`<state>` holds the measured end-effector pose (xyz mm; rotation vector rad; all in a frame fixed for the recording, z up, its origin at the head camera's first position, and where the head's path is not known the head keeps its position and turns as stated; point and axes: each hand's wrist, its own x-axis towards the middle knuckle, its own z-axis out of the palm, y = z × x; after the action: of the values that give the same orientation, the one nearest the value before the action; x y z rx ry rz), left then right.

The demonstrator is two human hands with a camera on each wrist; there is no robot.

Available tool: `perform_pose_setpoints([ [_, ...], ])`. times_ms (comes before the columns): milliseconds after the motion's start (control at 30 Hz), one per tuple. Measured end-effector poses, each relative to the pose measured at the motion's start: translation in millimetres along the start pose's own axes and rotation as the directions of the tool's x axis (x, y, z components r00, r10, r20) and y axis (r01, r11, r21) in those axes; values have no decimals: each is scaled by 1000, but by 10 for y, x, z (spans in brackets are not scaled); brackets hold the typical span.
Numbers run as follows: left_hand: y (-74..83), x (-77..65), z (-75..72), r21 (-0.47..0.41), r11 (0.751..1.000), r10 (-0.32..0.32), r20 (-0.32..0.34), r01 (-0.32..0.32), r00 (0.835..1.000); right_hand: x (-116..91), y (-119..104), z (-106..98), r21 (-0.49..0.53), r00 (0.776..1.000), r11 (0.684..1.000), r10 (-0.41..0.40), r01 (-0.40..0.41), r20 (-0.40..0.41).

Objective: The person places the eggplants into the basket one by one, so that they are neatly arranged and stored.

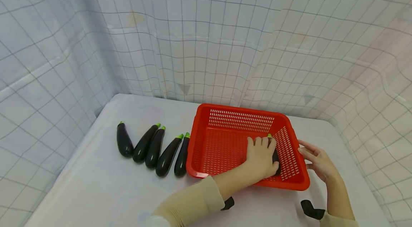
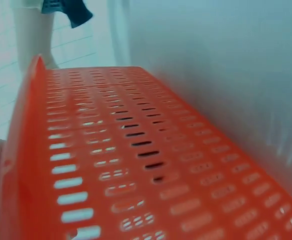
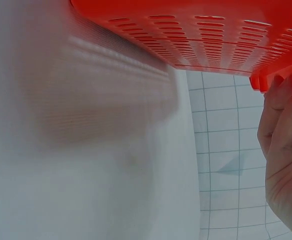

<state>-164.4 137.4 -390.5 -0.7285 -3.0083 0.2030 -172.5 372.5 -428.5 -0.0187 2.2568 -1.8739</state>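
My left hand [image 1: 260,157] is inside the red plastic basket [image 1: 239,107], palm down with fingers spread. An eggplant [image 1: 276,157], dark purple with a green stem, lies lengthwise along the basket's right wall. The thumb and index finger lie over it, and the hand hides much of its left side. At the basket's right rim, the fingertips of my right hand [image 1: 322,164] touch the outside; the right wrist view shows these fingers [image 3: 278,115] loosely bent at the rim's corner. Dark patches of the eggplant [image 2: 145,153] show through wall slots in the left wrist view.
Several eggplants [image 1: 155,148] lie side by side on the white table [image 1: 125,195], left of the basket. The nearest one touches or almost touches the basket's left wall. A white cloth with a grid pattern [image 1: 206,41] hangs behind the table and along both sides.
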Motion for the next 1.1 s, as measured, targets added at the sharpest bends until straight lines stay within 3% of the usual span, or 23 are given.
perform_pose_setpoints([
  [333, -378, -245, -40, -7, 1000, -14, -22, 13, 1000, -1, 17, -10, -8, 1000, 1000, 8, -8, -1],
  [600, -739, -393, 40, 2, 999, -42, -49, 42, 998, 0, 39, -21, -32, 1000, 999, 4, -4, -1],
  [933, -1162, -572, 163, -58, 996, -71, -64, 67, 995, 8, 38, -17, -47, 1000, 999, -2, 1, -4],
  [1100, -1351, -668, 216, -84, 992, -102, -107, 94, 989, 7, 35, -14, -47, 1000, 999, 2, -3, -11],
])
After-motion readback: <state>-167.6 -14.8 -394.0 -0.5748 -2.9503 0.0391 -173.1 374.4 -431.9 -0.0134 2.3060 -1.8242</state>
